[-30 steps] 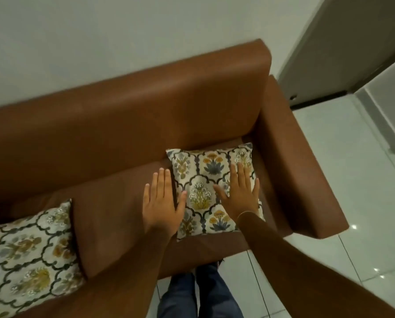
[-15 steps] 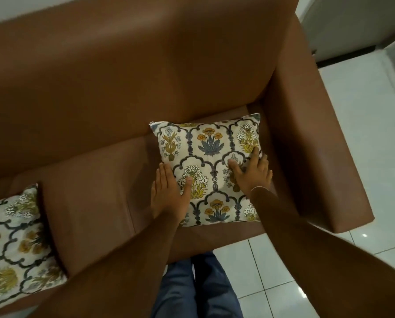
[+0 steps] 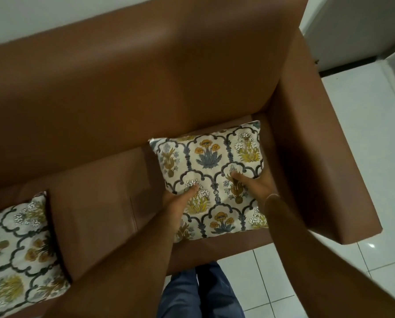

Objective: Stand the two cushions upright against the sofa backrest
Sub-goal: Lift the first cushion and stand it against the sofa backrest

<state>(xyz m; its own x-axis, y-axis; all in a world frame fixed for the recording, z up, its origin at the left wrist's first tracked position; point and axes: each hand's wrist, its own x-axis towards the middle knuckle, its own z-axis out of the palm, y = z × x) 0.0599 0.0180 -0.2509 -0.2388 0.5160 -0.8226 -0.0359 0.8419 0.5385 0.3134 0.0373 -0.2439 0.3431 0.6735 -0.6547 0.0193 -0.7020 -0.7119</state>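
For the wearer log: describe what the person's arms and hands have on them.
Both forearms are bare, with no sleeves in view. The right hand has a thin, light bangle at the wrist. The left hand shows no ring, watch or glove.

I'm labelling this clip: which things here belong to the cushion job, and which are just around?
Job: held cushion, second cushion, sofa backrest, left hand, right hand.
Around: armrest, tiled floor.
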